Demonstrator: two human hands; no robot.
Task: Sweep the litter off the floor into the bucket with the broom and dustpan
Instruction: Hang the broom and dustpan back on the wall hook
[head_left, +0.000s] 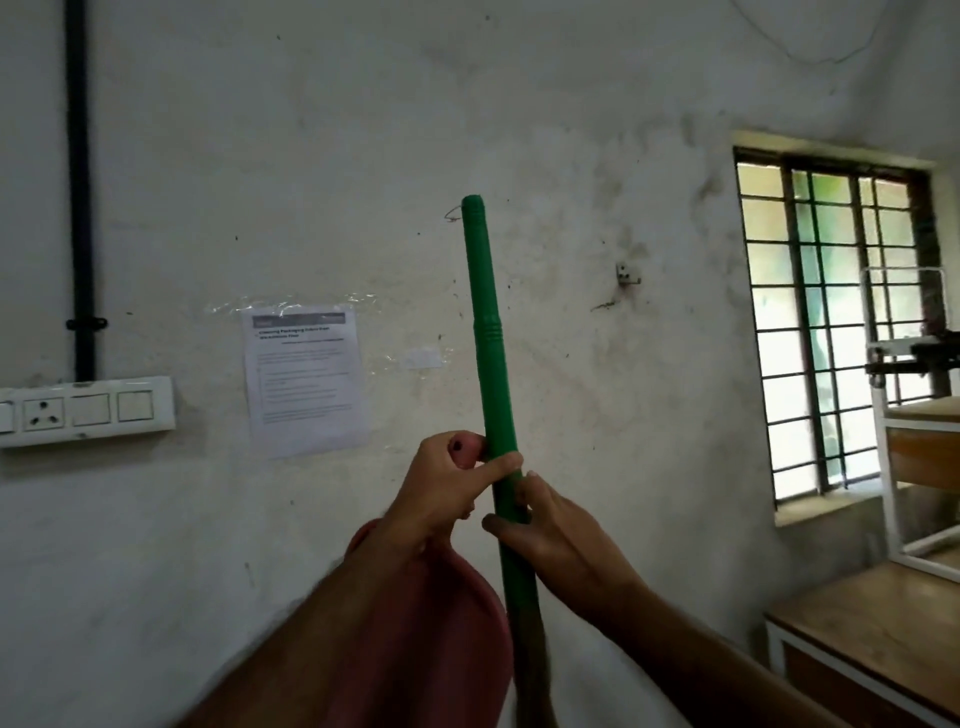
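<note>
Evidently the broom (491, 353) is gripped upright by both hands, left hand (447, 488) and right hand (556, 535), fingers clamped round it; sweeping is not begun, so lowering is needed.

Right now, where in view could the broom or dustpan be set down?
Bare wood shows on the low bench at lower right, under the white-framed shelf. Mid-frame is crowded: both hands, left and right, grip the broom, dustpan below. The floor is out of view.
</note>
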